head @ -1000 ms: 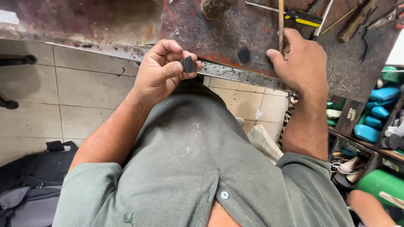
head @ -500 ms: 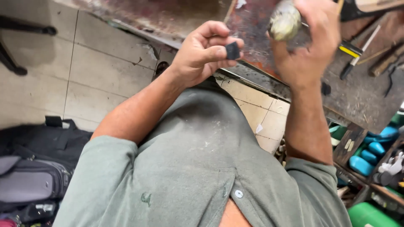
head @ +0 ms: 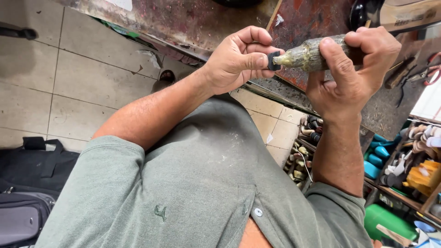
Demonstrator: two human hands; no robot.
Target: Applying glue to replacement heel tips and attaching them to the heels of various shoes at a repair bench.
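While my left hand pinches the small, light, stiff black piece by its edges, my right hand grips the grimy, probably slippery tube, nozzle touching the piece.

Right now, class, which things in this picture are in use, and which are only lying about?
In use:
left hand pinching a small black piece
right hand holding a grimy bottle, tip at the piece

Lying about:
black bag
pliers
green container
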